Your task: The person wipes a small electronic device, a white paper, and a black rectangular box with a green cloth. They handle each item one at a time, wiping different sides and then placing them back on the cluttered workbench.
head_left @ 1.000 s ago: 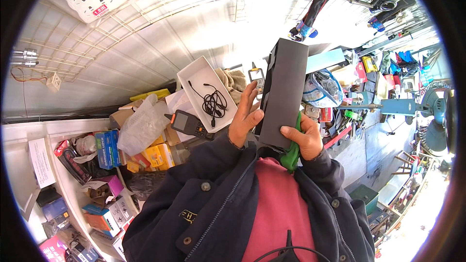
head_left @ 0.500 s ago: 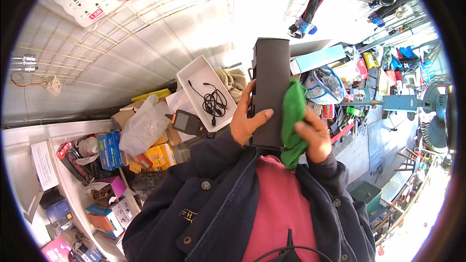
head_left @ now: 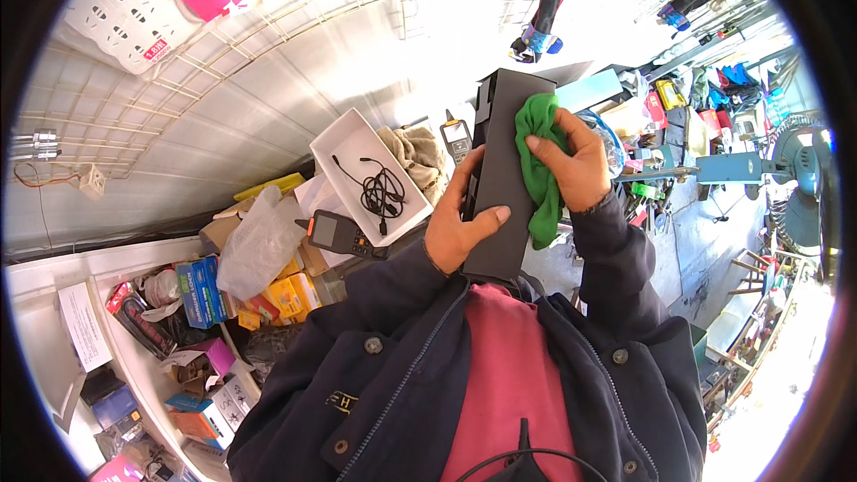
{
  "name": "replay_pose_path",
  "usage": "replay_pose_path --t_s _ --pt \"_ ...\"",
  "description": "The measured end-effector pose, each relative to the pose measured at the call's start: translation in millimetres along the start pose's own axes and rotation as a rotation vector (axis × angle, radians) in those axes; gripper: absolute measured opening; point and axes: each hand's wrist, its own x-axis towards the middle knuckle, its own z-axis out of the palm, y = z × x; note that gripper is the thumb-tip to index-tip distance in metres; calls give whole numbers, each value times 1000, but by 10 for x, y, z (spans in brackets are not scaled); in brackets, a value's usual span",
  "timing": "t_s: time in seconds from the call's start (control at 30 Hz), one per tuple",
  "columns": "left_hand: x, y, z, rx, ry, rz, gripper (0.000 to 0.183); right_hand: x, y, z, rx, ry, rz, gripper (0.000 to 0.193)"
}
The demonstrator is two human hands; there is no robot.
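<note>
A long dark grey box (head_left: 502,187) stands tilted in front of my chest. My left hand (head_left: 461,225) grips its left side, the thumb lying across the front face and the fingers going round behind. My right hand (head_left: 576,159) pinches a bunched green cloth (head_left: 541,156) between thumb and fingers, pressing it on the upper right edge of the box. The cloth's loose end hangs down along that edge. Part of the box's far side is hidden.
Left of the box lies a white open tray (head_left: 350,163) with black cables (head_left: 382,192). Near it are a handheld device (head_left: 336,234), a second handheld device (head_left: 457,137) and a brown cloth (head_left: 412,159). Shelf compartments (head_left: 107,339) are at left; a blue fan (head_left: 799,174) stands right.
My right hand has moved up with the green cloth, from beside the lower part of the box to its upper right edge. The box now leans more, its top further right.
</note>
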Motion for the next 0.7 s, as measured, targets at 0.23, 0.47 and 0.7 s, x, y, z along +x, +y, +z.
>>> replay_pose_path --t_s 0.23,0.47,0.7 --pt "35 -39 -159 31 21 45 84 -589 125 236 -96 -151 109 29" --pt "28 -29 -8 114 -64 12 86 332 42 -136 125 59 32 31" --pt "-4 49 -66 122 -51 6 88 -283 114 47 76 75 40 47"
